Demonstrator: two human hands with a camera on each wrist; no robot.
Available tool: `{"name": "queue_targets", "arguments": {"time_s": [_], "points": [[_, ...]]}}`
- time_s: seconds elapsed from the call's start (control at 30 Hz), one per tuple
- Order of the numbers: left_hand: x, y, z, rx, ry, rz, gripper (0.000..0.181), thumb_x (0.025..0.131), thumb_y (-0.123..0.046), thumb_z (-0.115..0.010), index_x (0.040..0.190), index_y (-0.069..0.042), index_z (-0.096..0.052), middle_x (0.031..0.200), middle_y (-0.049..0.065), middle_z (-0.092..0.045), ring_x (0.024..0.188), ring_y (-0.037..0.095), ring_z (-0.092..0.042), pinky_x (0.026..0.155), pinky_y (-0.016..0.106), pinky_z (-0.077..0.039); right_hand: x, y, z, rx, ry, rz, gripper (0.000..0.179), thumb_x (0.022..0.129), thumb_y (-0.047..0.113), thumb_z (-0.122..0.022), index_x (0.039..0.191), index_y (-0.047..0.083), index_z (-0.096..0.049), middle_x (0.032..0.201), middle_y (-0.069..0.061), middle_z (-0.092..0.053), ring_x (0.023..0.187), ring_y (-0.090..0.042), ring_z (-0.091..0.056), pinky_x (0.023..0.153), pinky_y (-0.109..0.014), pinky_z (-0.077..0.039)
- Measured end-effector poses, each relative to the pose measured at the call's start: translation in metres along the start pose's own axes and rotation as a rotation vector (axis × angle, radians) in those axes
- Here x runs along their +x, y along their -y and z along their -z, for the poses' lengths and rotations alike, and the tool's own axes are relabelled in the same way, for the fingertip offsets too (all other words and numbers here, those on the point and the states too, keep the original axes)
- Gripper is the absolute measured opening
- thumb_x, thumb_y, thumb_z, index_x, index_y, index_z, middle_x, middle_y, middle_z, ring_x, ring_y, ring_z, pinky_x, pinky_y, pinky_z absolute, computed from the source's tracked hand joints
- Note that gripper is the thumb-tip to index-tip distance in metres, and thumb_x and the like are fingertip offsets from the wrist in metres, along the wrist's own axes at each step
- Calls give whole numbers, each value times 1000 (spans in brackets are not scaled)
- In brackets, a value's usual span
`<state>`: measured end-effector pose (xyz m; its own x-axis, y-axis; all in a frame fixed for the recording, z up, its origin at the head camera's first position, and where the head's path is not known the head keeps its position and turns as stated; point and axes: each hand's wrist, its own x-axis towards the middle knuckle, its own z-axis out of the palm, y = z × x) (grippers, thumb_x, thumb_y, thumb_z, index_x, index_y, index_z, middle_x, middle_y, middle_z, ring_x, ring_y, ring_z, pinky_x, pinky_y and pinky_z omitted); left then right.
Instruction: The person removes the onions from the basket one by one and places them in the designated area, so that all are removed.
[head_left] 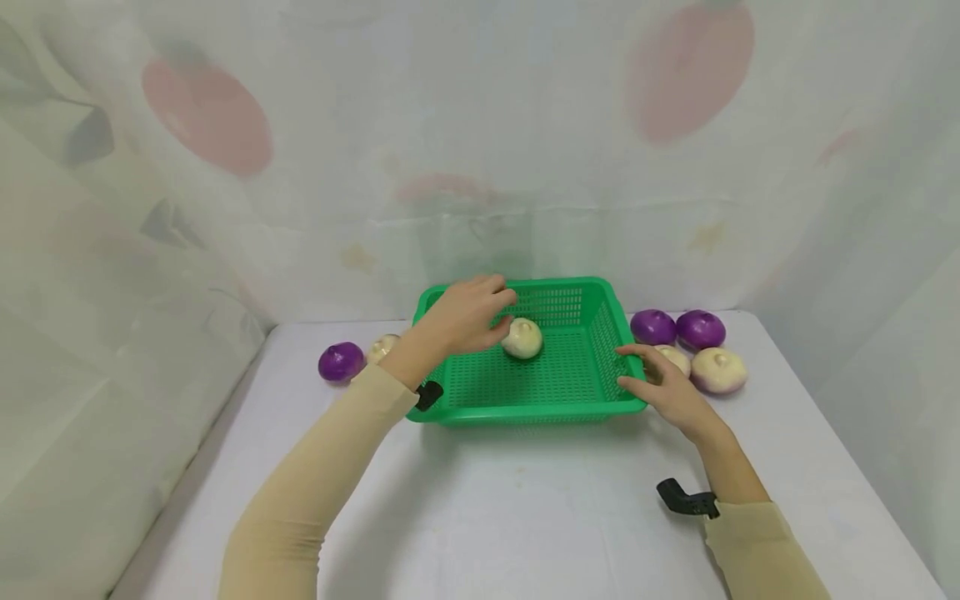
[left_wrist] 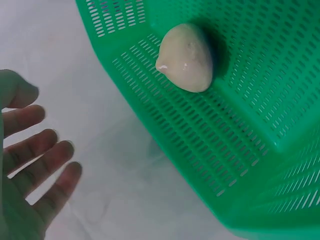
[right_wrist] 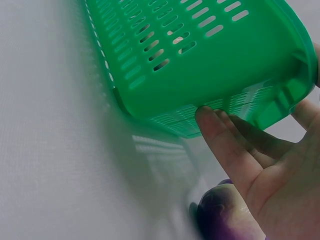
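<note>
A green plastic basket (head_left: 525, 412) with slotted walls stands on the table. Inside it lies one pale turnip (head_left: 522, 339), also visible in the left wrist view as a whitish turnip (left_wrist: 186, 57) with a small pointed tip. Over the basket's left half, my left hand (head_left: 471, 312) hovers beside this turnip, its fingers loosely bent and spread, nothing held. At the right end, my right hand (head_left: 667, 392) holds the basket's rim, thumb and index finger over the edge. In the right wrist view, other fingers (right_wrist: 225, 145) reach against the outside of the basket wall.
To the right of the basket sit purple turnips (head_left: 701, 330) behind pale ones (head_left: 718, 371). Left of it are a purple turnip (head_left: 341, 362) and a pale turnip (head_left: 381, 347), partly behind the left forearm. A patterned white curtain (head_left: 525, 167) closes off the table's back edge.
</note>
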<state>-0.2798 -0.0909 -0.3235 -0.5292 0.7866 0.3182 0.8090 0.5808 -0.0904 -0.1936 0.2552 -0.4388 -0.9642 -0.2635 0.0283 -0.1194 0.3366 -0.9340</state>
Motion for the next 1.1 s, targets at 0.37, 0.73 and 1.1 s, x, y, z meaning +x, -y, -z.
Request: {"name": "queue_targets", "arguments": {"time_s": [0.37, 0.73, 1.1], "points": [[15, -4, -13, 77, 201, 77, 28, 103, -26, -58, 128, -14, -58, 115, 6, -54, 101, 26, -50, 88, 43, -44, 0, 3, -1, -15, -11, 2, 55, 100, 27, -67, 148, 12, -44, 162, -21, -24, 150, -49, -9, 115, -68, -14], [25, -2, -41, 39, 341, 178, 43, 105, -32, -54, 145, -17, -50, 138, 8, -48, 122, 29, -47, 99, 48, -43, -1, 0, -3, -22, -15, -8, 56, 100, 30, -68, 148, 14, -45, 162, -20, -25, 151, -47, -9, 117, -65, -14], [36, -2, -69, 65, 463, 256, 57, 105, -44, -51, 155, -22, -37, 154, 11, -36, 141, 32, -35, 109, 52, -36, -3, 0, -5, -28, -20, -8, 56, 99, 31, -68, 148, 14, -46, 162, -20, -26, 151, -48, -11, 117, -65, -15]]}}
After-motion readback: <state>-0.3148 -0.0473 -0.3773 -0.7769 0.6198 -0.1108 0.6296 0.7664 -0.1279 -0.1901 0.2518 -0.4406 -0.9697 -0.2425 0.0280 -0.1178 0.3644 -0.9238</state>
